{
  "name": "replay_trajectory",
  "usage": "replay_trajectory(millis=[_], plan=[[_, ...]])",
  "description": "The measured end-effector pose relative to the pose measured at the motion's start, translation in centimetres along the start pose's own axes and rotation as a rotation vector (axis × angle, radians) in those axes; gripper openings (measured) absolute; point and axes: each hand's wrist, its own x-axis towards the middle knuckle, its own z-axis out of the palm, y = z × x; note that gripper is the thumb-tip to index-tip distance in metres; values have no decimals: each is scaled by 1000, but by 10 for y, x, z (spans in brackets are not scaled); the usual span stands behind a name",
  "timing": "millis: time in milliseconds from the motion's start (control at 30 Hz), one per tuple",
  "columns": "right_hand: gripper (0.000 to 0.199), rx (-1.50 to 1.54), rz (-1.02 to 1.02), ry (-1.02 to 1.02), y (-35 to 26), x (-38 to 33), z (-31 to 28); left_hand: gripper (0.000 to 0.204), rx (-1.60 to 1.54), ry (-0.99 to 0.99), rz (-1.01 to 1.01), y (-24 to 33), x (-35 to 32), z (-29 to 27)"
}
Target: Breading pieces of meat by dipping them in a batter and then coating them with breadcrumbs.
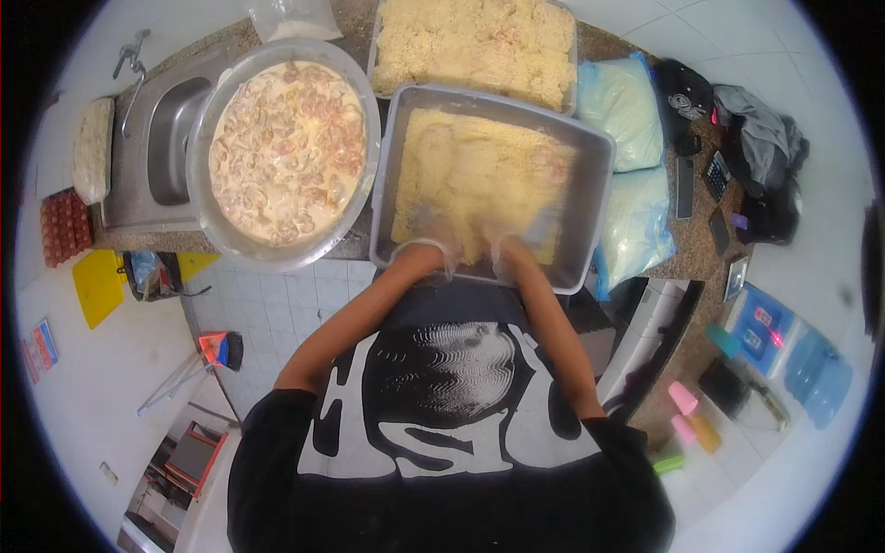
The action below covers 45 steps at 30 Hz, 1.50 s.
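Note:
A grey plastic tub [606, 198] stands in front of me, its bottom spread with yellowish breadcrumbs [498, 157]. A few lumps, seemingly crumb-covered meat pieces, show near its far side. Both my hands wear clear plastic gloves and reach into the crumbs near the tub's close wall. My left hand [435, 235] and my right hand [496, 238] are side by side, a little apart. Motion blur and crumbs hide their fingers, so what they hold, if anything, does not show. Left of the tub sits a large metal bowl [196, 170] of meat pieces in creamy batter [286, 152].
Behind the tub, a second tray holds crumbed pieces [479, 46]. Two bags of pale crumbs [619, 111] lie along the tub's right side. A sink [180, 138] is beyond the bowl at left. Phones, a calculator [717, 175] and dark bags [682, 88] lie farther right.

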Motion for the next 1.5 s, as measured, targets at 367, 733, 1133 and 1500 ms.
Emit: replay_trajectory(millis=[367, 733, 1133, 1500], plan=[[45, -507, -149, 191, -74, 117, -35, 44, 86, 315, -135, -26, -44, -46], [49, -678, -188, 424, -72, 128, -12, 50, -481, 830, -34, -40, -39, -21], [44, -694, -66, -300, -61, 120, -103, 32, -160, 513, 95, -56, -24, -6], [26, -346, 267, 148, -103, 5, -83, 37, -361, 343, -102, -2, -40, -51]])
